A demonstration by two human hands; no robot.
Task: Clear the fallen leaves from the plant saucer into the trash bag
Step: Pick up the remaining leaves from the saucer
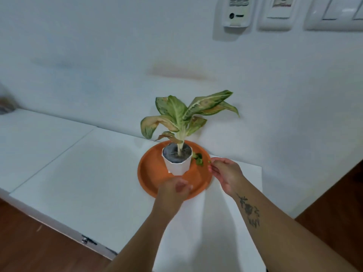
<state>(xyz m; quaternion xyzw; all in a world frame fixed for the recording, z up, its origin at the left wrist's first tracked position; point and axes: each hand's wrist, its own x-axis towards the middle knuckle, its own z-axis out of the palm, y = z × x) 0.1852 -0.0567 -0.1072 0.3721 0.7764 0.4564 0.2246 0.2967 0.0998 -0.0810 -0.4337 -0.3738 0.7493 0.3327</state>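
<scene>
An orange round saucer (151,169) lies on a white table and carries a white pot (177,166) with a leafy green-and-yellow plant (182,114). Fallen green leaves (198,159) lie on the saucer just right of the pot. My right hand (225,174) hovers at the saucer's right rim, fingertips pinching a small green leaf bit (209,162). My left hand (173,190) sits over the saucer's near rim, its fingers curled; what it holds, if anything, is hidden. No trash bag is in view.
The white table (88,173) runs left, with a seam line across it, and ends at a near edge over a wooden floor (39,248). A white wall stands close behind the plant, bearing an intercom (236,12) and switch plates at top right.
</scene>
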